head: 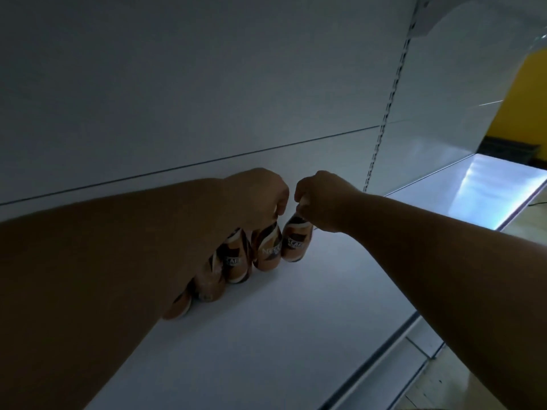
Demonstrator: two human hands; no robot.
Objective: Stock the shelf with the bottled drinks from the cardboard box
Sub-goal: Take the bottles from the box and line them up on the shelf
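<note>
Several brown coffee bottles stand in a row on the white shelf, close to its back panel. My left hand grips the top of one bottle from above. My right hand is closed on the cap of the rightmost bottle, right beside it. Both bottles stand on the shelf surface. More bottles continue to the left, partly hidden under my left forearm. The cardboard box is out of view.
The white back panel rises behind the row. A slotted upright divides this bay from another bay to the right. The shelf's front edge runs lower right, with floor and a yellow wall beyond.
</note>
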